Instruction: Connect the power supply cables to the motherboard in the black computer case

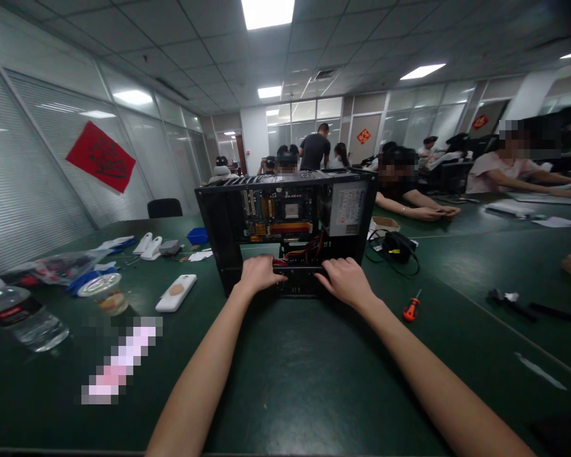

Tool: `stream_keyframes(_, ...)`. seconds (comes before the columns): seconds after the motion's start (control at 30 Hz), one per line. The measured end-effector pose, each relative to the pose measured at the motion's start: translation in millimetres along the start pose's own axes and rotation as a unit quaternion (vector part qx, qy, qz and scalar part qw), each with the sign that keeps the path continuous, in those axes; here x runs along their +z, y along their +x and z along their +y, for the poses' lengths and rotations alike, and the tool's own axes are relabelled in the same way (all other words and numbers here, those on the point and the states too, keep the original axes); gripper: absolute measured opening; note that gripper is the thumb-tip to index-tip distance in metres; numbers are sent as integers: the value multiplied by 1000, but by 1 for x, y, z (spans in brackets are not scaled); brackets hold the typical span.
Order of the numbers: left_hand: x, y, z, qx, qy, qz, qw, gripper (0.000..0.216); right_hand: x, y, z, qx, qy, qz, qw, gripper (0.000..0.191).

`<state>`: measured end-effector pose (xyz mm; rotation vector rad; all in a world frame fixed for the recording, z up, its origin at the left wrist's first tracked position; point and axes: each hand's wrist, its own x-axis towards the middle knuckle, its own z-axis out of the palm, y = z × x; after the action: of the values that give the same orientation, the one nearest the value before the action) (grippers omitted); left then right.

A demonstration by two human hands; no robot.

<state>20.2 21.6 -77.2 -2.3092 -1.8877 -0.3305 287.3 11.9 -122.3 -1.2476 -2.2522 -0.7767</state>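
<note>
A black computer case (pixel 214 241) stands on the green table with its side open toward me. Inside are a motherboard (pixel 254 212), a power supply (pixel 347 209) at the upper right and loose red, yellow and black cables (pixel 309 249). My left hand (pixel 257 274) grips the case's lower front rail, thumb in front and fingers over its top. Farther right on the same rail, my right hand (pixel 345 278) holds it in a like manner. The fingertips of both hands are partly hidden behind the rail.
An orange screwdriver (pixel 411 308) and a black adapter with cable (pixel 400 246) lie right of the case. To the left are a white power bank-like block (pixel 176 293), a plastic cup (pixel 105 295) and a water bottle (pixel 26 317). Co-workers (pixel 404 190) sit across the table.
</note>
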Motion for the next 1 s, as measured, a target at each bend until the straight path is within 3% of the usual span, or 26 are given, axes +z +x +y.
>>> stream_keyframes(0.17, -23, 2, -21, 127, -211, 2, 969, 30, -24, 18, -20, -1, 131, 4, 991, 43)
stream_keyframes(0.3, -65, 1, -13, 178, -159, 105, 965, 19, -53, 66, -46, -5, 332, 69, 941, 47)
stream_keyframes(0.43, -94, -5, 12, 204, -95, 165, 960, 16, -76, 106, -52, 36, 475, 4, 879, 35)
stream_keyframes(0.5, -98, -6, 16, 200, -112, 186, 956, 12, -83, 112, -44, 48, 508, -9, 860, 30)
stream_keyframes(0.57, -96, -5, 12, 202, -142, 190, 950, 23, -87, 110, -32, 57, 528, -36, 847, 28)
stream_keyframes(0.7, -88, 4, -9, 198, -212, 108, 951, 56, -97, 100, -11, 101, 575, -105, 805, 34)
stream_keyframes(0.83, -86, 7, -19, 210, -312, -6, 927, 59, -104, 99, -7, 127, 604, -73, 783, 34)
stream_keyframes(1.0, -89, 1, -17, 240, -340, -8, 909, 77, -96, 106, -17, 144, 606, -27, 782, 33)
